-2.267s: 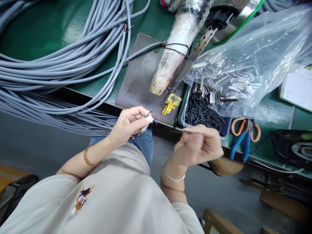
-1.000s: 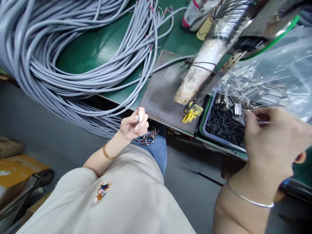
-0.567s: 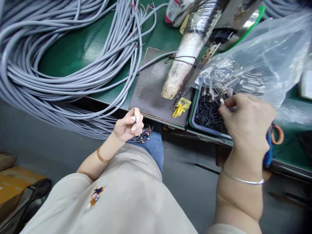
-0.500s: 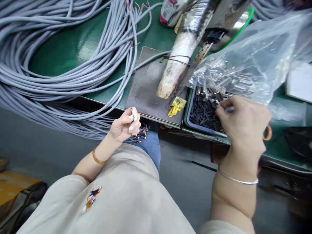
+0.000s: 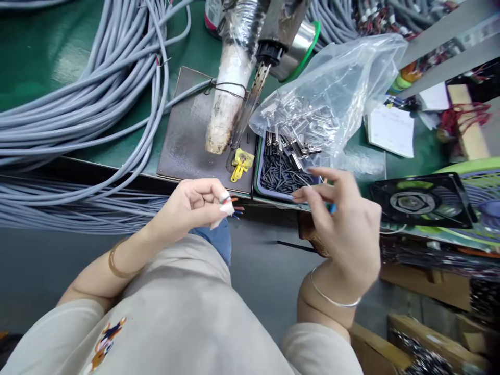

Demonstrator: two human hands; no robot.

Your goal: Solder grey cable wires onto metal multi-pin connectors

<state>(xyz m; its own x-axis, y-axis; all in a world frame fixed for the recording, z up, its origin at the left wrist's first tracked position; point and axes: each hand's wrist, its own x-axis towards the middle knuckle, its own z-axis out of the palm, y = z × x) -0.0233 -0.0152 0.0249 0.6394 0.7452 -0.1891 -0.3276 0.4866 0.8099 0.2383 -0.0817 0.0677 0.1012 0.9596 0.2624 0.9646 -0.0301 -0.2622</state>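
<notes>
Along the edge of the bench (image 5: 66, 73), two bare hands are displayed, nearer to each other than half a second ago. Left hand (image 5: 195, 203): a few wires (image 5: 238, 209), pinched between thumb and fingers before the near side of the mat (image 5: 187, 120); coloured tips, orange and blue among them, now turned towards the right hand, where upright tips were shown earlier. Right hand (image 5: 344, 224): drawn back from the heaped parts and now seen against the near rim of the tray (image 5: 273, 195); fingertips brought close together, but whether anything is gripped cannot be told for blur. Tray: black sleeves (image 5: 279, 169) in bulk, metal connectors (image 5: 296, 147) laid on top, far side covered by a clear bag (image 5: 351, 88). By this change, the reach among the parts is judged finished; a gap is left between fingertips and wires. Also listed: iron (image 5: 270, 53), slanted towards the mat; yellow clips (image 5: 237, 171), laid on it; grey cables (image 5: 117, 120), heaped at left.
</notes>
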